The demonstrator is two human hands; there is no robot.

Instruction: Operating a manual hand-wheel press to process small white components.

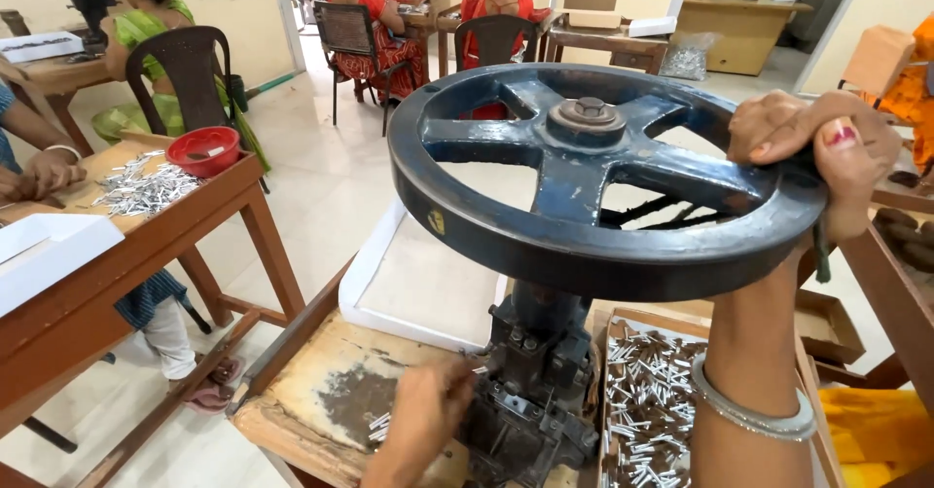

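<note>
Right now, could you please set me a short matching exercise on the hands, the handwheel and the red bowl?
Things:
1. right hand
2. left hand
3. red bowl
4. handwheel

Places or states:
A. on the neighbouring wooden table, beside small metal pieces
B. down at the base of the press
C. dark blue, spoked, on top of the press
D. gripping the wheel's rim

Pairs: 1-D, 2-B, 3-A, 4-C
</note>
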